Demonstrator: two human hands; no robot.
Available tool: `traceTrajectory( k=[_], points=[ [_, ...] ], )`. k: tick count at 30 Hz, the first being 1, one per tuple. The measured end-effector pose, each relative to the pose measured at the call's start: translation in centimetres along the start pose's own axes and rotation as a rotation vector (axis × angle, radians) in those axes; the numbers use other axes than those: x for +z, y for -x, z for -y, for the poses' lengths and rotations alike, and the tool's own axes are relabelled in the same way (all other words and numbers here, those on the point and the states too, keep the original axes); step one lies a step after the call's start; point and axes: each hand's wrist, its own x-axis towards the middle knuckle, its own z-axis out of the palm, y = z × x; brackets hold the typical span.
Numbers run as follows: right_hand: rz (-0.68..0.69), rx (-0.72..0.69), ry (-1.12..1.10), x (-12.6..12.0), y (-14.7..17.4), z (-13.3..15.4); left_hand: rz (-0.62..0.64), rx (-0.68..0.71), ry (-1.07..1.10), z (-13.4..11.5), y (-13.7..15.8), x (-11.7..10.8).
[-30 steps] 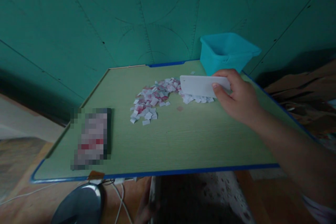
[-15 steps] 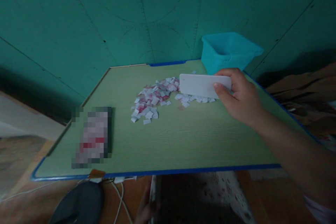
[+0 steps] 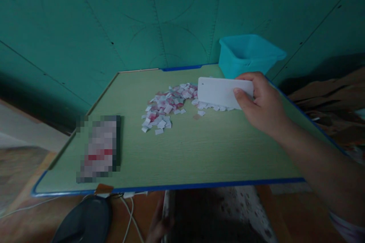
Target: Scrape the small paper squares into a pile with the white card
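Note:
My right hand (image 3: 264, 104) grips a flat white rectangular board (image 3: 218, 93) by its right end, thumb in front. A small hole shows near the board's upper left corner. The board stands tilted over the right part of a pile of small white and pink paper pieces (image 3: 167, 102) and hides some of them. Paper squares show along its lower edge; whether it touches them I cannot tell. Below the table's front edge, my left hand (image 3: 158, 224) is dim and partly cut off, its fingers closed around a pale upright edge (image 3: 169, 212).
A turquoise plastic bin (image 3: 242, 64) stands at the table's back right corner. A blurred-out flat object (image 3: 101, 148) lies at the left. Blue trim edges the green table (image 3: 199, 155). Below are a dark round seat (image 3: 84, 218) and white cables (image 3: 129, 216). Brown cardboard (image 3: 333, 91) is stacked at right.
My right hand has moved the white board slightly right and up. Some paper pieces by its lower edge have shifted right with it. My left hand has barely moved.

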Motion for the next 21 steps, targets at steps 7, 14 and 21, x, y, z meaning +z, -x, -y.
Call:
traceTrajectory(
  k=[7, 14, 21],
  points=[
    [0.048, -0.01, -0.054, 0.2, 0.2, -0.3, -0.005, -0.023, 0.002, 1.1, -0.4, -0.4],
    [0.017, -0.003, -0.084, 0.6, 0.1, -0.9, 0.031, 0.008, -0.056, 0.9, -0.4, -0.8],
    [0.078, -0.007, -0.12, 0.7, 0.4, -0.4, 0.016, -0.097, -0.026, 1.5, -0.6, -1.5]
  ],
)
